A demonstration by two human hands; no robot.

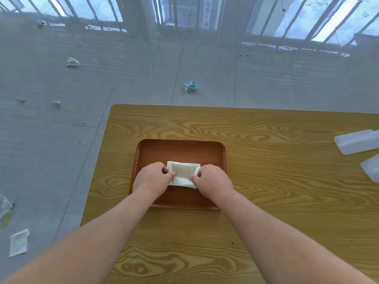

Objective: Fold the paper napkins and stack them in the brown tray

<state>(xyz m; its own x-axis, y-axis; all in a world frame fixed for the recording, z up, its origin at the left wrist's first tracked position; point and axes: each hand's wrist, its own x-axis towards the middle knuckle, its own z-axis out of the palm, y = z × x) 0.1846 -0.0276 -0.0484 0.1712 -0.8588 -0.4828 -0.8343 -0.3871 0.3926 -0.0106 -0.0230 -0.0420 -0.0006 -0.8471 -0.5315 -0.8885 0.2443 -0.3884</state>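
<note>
pinching the folded napkin [183, 173] by its two short ends, left hand [152, 178] and right hand [212, 180] hold it square over the brown tray [180, 149] near the desk's [276, 181] left edge, likely to keep its layers aligned.

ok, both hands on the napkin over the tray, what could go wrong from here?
1. The folded napkin is pinched only at its ends by the left hand and right hand; the layers may spring open on release.
2. It sits toward the near half of the brown tray, so a stack could grow off-centre.
</note>
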